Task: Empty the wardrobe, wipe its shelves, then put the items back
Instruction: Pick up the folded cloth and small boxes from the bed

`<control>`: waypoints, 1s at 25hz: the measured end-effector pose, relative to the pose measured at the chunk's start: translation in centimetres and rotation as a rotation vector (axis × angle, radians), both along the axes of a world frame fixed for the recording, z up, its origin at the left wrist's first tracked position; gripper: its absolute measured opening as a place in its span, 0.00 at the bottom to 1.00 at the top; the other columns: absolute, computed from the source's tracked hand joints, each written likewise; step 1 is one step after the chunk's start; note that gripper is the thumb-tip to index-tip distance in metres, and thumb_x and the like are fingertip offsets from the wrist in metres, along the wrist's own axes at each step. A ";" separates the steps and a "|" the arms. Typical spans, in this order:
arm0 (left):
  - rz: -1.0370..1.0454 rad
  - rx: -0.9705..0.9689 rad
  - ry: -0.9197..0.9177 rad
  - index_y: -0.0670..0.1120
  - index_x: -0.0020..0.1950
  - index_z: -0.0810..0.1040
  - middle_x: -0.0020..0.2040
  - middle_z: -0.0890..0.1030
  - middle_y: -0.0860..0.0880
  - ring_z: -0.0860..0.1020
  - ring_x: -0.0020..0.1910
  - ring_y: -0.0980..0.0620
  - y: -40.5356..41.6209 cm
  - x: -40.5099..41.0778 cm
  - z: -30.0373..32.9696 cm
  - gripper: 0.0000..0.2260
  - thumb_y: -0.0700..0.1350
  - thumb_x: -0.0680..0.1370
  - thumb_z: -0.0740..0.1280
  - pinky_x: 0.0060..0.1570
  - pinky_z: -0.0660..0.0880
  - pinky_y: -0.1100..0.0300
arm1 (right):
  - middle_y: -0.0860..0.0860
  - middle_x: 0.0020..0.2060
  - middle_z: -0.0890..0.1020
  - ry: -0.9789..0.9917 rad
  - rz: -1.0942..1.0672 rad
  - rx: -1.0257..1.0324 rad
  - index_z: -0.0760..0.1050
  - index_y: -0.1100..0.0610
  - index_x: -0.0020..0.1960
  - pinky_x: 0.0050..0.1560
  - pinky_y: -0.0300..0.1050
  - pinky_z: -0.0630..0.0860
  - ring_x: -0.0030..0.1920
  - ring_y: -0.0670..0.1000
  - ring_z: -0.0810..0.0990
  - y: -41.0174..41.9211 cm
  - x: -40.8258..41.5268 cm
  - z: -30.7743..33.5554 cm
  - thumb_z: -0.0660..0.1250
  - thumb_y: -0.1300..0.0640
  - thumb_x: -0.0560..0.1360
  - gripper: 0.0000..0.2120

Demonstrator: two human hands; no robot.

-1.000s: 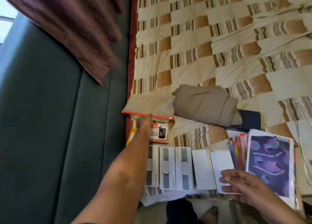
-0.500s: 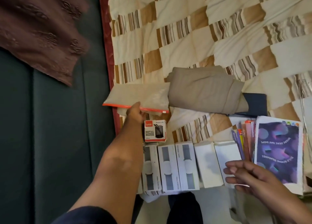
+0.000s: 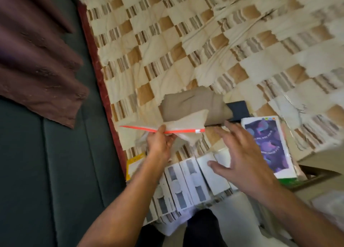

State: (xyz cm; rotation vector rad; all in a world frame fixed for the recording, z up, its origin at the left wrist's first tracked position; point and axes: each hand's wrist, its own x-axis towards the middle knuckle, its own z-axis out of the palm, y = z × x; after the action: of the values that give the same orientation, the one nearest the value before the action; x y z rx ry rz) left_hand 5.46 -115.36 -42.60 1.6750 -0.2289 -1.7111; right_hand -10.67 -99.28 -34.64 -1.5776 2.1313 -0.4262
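- My left hand [image 3: 159,144] pinches the zip pouch [image 3: 183,124] by its orange zipper edge, near the middle of the strip. Pouch is lifted off the bed [image 3: 223,47], hanging over the near edge of the checked bedspread.
- My right hand [image 3: 240,149] is spread flat, holding nothing, hovering over the white boxes [image 3: 188,179].
- Risk: the grip is on the zipper strip only. If the zip isn't fully shut, contents may spill; can't tell from here whether it is closed.
- Risk: thin plastic, two-finger pinch. The pouch may slip or swing and sag out of my grip.
- Risk: the far end of the pouch overlaps the folded beige cloth [image 3: 193,105]; whether they touch is unclear. A lift may drag the cloth and unfold it.
- Risk: the boxes sit in a tight row at the bed's edge, some overhanging. A sweep of my right hand may knock one to the floor.
- Purple booklet [image 3: 268,144] lies just beside my right hand, same knock hazard.
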 end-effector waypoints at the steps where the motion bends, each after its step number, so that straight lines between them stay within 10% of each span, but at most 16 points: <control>1: -0.053 0.002 0.039 0.41 0.57 0.73 0.40 0.79 0.43 0.79 0.33 0.50 2.8 -2.1 0.9 0.05 0.36 0.82 0.64 0.29 0.81 0.60 | 0.56 0.73 0.67 0.150 0.015 -0.014 0.67 0.53 0.74 0.69 0.64 0.68 0.74 0.62 0.65 1.1 0.1 0.1 0.79 0.41 0.62 0.45; 4: -0.283 0.038 0.090 0.41 0.56 0.75 0.36 0.78 0.44 0.79 0.29 0.52 10.9 -7.6 2.9 0.04 0.37 0.82 0.64 0.28 0.80 0.60 | 0.59 0.72 0.70 0.333 -0.044 0.145 0.70 0.54 0.72 0.68 0.72 0.65 0.74 0.66 0.65 6.2 -0.7 0.7 0.81 0.37 0.54 0.51; 10: -0.659 0.163 0.278 0.35 0.68 0.73 0.43 0.81 0.41 0.82 0.27 0.52 28.0 -15.8 7.3 0.14 0.36 0.82 0.63 0.25 0.78 0.61 | 0.49 0.42 0.82 0.541 -0.460 0.112 0.80 0.49 0.47 0.63 0.63 0.69 0.47 0.57 0.80 25.2 -4.6 4.0 0.75 0.52 0.67 0.10; 13: -1.062 0.118 0.200 0.40 0.56 0.78 0.34 0.81 0.45 0.81 0.25 0.52 37.1 -16.9 9.1 0.13 0.50 0.83 0.64 0.24 0.77 0.61 | 0.51 0.35 0.82 0.457 -0.614 0.147 0.81 0.50 0.42 0.44 0.52 0.77 0.38 0.57 0.82 35.2 -5.0 6.3 0.70 0.53 0.70 0.03; 16: -1.507 -0.881 -0.167 0.49 0.43 0.73 0.37 0.77 0.51 0.78 0.35 0.51 44.4 -15.6 7.6 0.25 0.72 0.72 0.65 0.36 0.74 0.57 | 0.51 0.41 0.84 0.328 -0.810 0.207 0.83 0.49 0.50 0.41 0.48 0.77 0.41 0.56 0.84 44.9 -3.9 8.5 0.58 0.47 0.74 0.16; 19: -1.901 -1.869 -0.083 0.50 0.70 0.70 0.67 0.74 0.47 0.71 0.67 0.47 53.1 -15.5 5.0 0.41 0.71 0.64 0.73 0.65 0.69 0.51 | 0.51 0.52 0.82 0.254 -0.996 0.235 0.79 0.49 0.60 0.45 0.44 0.68 0.52 0.55 0.81 55.3 -1.4 8.8 0.60 0.53 0.80 0.12; 21: -2.196 -2.001 -0.046 0.51 0.78 0.60 0.76 0.67 0.43 0.65 0.76 0.41 58.8 -16.8 3.2 0.49 0.68 0.63 0.75 0.71 0.64 0.42 | 0.50 0.53 0.82 0.168 -1.083 0.251 0.78 0.50 0.61 0.46 0.42 0.67 0.53 0.53 0.80 60.6 0.5 9.2 0.60 0.54 0.81 0.12; 25: -2.473 -2.062 0.256 0.54 0.62 0.72 0.59 0.79 0.51 0.79 0.61 0.43 66.5 -21.8 -0.1 0.25 0.61 0.68 0.68 0.61 0.72 0.44 | 0.49 0.51 0.84 0.045 -1.403 0.189 0.81 0.51 0.57 0.52 0.49 0.75 0.52 0.52 0.80 71.1 5.3 9.3 0.62 0.54 0.76 0.13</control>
State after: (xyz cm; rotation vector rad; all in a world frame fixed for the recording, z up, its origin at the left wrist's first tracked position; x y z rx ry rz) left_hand -16.33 -48.85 -42.67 1.1175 2.6214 0.7107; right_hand -5.42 -28.20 -25.30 0.2347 2.8696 -0.5427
